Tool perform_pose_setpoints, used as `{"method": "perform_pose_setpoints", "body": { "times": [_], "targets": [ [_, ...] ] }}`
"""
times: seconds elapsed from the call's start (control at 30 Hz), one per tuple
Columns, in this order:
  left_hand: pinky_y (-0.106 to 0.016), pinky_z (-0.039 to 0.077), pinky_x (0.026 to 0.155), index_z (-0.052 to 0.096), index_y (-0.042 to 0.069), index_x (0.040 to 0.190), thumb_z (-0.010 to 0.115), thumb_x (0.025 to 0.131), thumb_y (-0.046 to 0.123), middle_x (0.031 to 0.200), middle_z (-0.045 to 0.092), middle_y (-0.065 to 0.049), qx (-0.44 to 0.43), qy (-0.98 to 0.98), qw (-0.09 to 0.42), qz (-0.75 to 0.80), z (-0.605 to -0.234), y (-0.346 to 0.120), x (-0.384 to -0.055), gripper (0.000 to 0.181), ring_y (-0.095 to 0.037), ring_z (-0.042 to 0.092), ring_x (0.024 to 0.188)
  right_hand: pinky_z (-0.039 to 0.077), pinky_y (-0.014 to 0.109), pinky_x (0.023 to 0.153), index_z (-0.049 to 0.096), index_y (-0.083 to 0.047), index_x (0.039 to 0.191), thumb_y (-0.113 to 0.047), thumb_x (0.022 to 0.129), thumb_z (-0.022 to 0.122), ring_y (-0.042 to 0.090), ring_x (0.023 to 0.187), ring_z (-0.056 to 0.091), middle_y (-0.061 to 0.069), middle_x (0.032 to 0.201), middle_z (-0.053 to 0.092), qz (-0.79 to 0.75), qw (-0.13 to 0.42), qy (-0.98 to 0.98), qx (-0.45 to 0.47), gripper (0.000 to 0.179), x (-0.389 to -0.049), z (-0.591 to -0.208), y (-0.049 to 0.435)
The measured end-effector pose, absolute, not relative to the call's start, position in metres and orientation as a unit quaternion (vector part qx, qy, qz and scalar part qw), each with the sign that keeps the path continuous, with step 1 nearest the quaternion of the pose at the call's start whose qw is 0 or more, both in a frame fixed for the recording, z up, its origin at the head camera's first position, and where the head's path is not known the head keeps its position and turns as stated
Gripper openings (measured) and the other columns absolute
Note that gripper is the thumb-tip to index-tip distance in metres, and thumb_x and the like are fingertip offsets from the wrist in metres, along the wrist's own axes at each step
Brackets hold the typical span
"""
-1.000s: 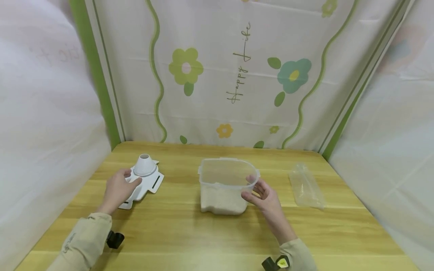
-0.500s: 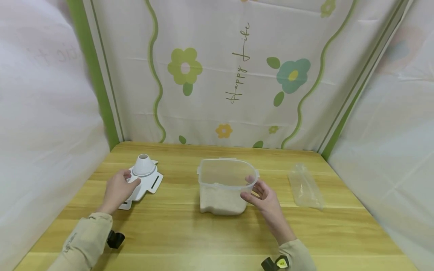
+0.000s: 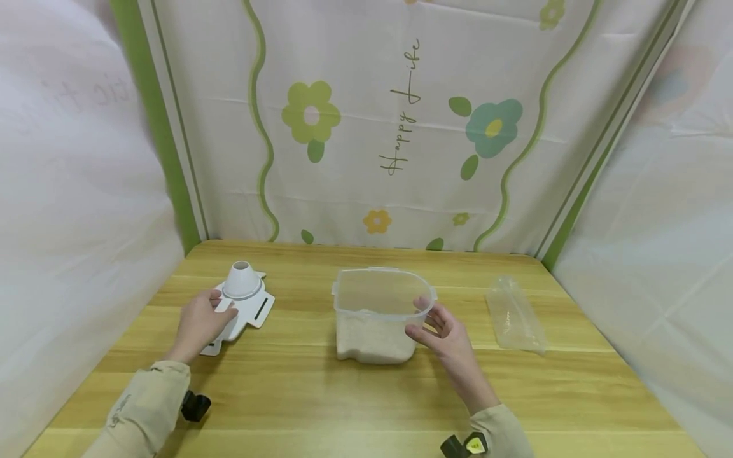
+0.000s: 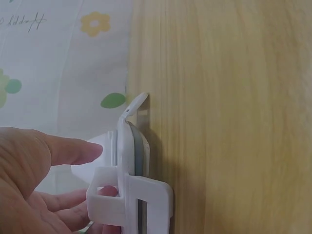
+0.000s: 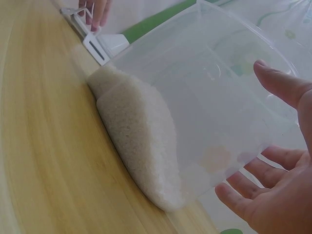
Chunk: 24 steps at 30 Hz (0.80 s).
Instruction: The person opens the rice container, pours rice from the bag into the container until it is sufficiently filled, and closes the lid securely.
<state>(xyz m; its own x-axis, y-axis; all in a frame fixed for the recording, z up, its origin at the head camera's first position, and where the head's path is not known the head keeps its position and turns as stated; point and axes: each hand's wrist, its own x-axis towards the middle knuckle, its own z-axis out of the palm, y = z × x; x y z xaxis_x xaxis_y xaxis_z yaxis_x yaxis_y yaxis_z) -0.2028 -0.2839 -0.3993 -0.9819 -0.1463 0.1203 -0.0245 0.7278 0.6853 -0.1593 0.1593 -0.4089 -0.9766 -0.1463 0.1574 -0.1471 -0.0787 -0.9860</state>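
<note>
On the left of the table lies a white lid [image 3: 247, 306] with slotted side flaps, a loop handle [image 4: 105, 197] and a cone-shaped spout [image 3: 242, 281]. My left hand [image 3: 202, 321] is at the handle, thumb on one side and fingers on the other, not visibly squeezing it. In the middle stands a clear plastic container [image 3: 380, 292], lidless and partly filled with white rice [image 5: 139, 122]. My right hand [image 3: 446, 337] is spread loosely around its right side. In the right wrist view the fingers [image 5: 256, 180] are by the wall and the thumb is apart from it.
A flat clear plastic bag [image 3: 516, 318] lies on the wooden table [image 3: 321, 407] to the right. White printed curtains [image 3: 355, 127] enclose the back and both sides.
The head view has drifted very slightly, shifting everything a little to the left. Both hands, the lid and the container keep their places.
</note>
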Motion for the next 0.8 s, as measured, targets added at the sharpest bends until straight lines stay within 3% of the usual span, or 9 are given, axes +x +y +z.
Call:
{"method": "perform_pose_setpoints", "body": {
  "times": [0.37,0.8],
  "targets": [
    [-0.055,0.049,0.089,0.047,-0.021,0.128,0.063,0.086,0.007,0.121,0.055,-0.038,0.062,-0.926,0.097,-0.359,-0.4027,-0.2838,-0.2032,0.053,-0.049,0.054,0.112,0.049,0.035,0.097,0.040,-0.002,0.146,-0.006,0.087,0.076,0.035,0.130,0.044,0.008,0.146,0.044,0.733,0.000,-0.673,0.104,0.069,-0.1587,-0.4068,0.1571],
    [-0.055,0.050,0.083,0.053,-0.018,0.125,0.065,0.084,0.010,0.117,0.061,-0.030,0.082,-0.926,0.119,-0.349,-0.4038,-0.2857,-0.2015,0.050,-0.048,0.057,0.110,0.047,0.032,0.098,0.040,-0.001,0.146,-0.005,0.087,0.076,0.037,0.137,0.035,0.009,0.147,0.044,0.730,0.005,-0.675,0.108,0.069,-0.1587,-0.4082,0.1578]
  ]
}}
